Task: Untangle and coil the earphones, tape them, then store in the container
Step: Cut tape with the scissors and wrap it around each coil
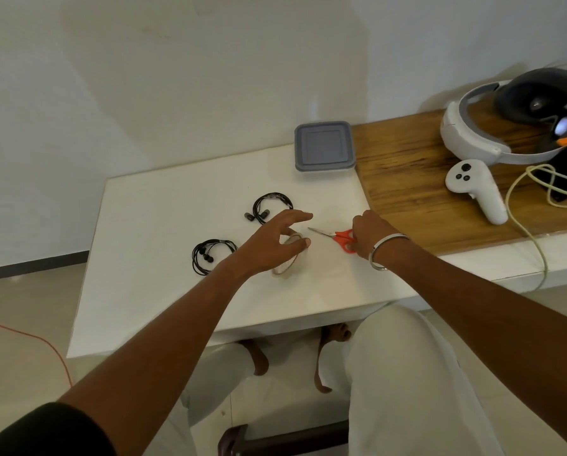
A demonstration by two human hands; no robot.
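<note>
Light: soft, even, moderately bright | Shadows: faint, under both hands on the table [163, 205] | Blur: mild softness throughout | Distortion: wide-angle bowing at edges

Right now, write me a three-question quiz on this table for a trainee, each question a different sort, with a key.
1. True or false: the grey-lidded container has its lid off.
2. Multiple choice: how many coiled black earphone sets lie on the white table? A) one B) two C) three
3. Fill in: the right hand grips the orange-handled ____.

Key
1. False. The lid sits on the container.
2. B. One coil lies nearer the wall, the other nearer the person.
3. Scissors. The left hand, fingers spread, reaches over the clear tape roll.
</note>
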